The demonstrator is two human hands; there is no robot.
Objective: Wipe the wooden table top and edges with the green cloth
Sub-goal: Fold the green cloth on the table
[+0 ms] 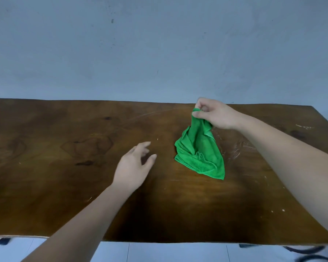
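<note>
A green cloth (200,150) is half lifted off the dark wooden table (64,148), right of centre. My right hand (214,114) pinches its top corner, and the rest hangs down with the lower folds still resting on the wood. My left hand (134,167) hovers over the table to the left of the cloth, fingers spread, holding nothing and not touching the cloth.
A blue-grey wall (159,44) stands right behind the table's far edge. Light scuffs and streaks (235,148) mark the wood right of the cloth. Below the near edge, pale floor tiles (178,252) and a dark cable (307,250) show.
</note>
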